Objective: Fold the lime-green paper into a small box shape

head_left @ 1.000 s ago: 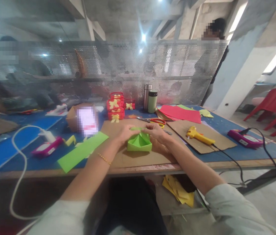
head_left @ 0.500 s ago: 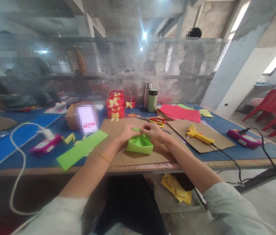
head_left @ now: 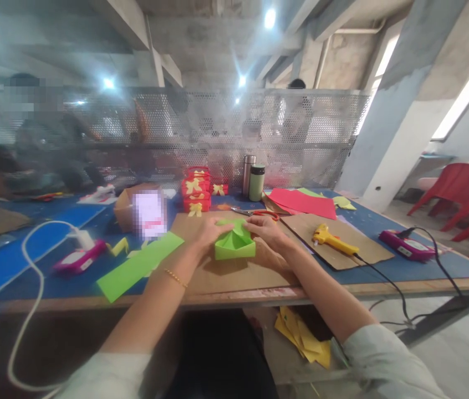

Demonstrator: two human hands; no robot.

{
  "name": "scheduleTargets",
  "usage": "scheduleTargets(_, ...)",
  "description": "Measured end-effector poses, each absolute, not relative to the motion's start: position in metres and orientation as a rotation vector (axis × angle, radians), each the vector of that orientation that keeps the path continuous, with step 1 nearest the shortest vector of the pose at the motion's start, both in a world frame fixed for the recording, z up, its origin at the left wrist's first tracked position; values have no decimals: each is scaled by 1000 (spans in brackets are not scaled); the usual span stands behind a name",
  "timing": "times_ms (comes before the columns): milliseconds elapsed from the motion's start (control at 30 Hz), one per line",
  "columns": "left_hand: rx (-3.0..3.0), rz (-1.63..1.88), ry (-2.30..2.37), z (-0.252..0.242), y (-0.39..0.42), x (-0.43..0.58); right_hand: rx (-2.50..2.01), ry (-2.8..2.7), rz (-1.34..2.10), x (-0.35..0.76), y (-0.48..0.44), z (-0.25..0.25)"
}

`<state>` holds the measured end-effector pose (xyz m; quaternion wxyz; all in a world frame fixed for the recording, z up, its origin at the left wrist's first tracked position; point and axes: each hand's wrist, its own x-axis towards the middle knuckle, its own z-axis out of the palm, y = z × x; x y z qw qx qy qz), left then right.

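A green folded paper box (head_left: 235,249) is held a little above a brown cardboard sheet (head_left: 201,282), its near wall formed and its far flap raised. My left hand (head_left: 210,235) grips the far left side of the box between thumb and fingers. On the opposite side, my right hand (head_left: 268,230) pinches the flap's right edge. Beyond the hands lie scissors (head_left: 265,214) with red handles. To the left rests a flat strip of green paper (head_left: 141,266).
Red boxes with yellow bows (head_left: 195,191) and a green flask (head_left: 256,183) stand at the back. A yellow glue gun (head_left: 334,241) lies on cardboard at right. Purple power strips (head_left: 80,257) with cords sit on either side. Red paper (head_left: 301,203) lies behind.
My hands have moved apart along the far flap, which now shows spread out between them. The view has tilted upward slightly.
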<state>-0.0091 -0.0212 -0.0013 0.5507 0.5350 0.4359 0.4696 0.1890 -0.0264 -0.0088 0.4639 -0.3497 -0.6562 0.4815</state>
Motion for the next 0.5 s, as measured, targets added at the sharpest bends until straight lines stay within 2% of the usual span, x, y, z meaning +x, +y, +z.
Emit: scheduleTargets(500,1205,1114,957,0,-25,-7,-917,-1610,994,188,-20,-14)
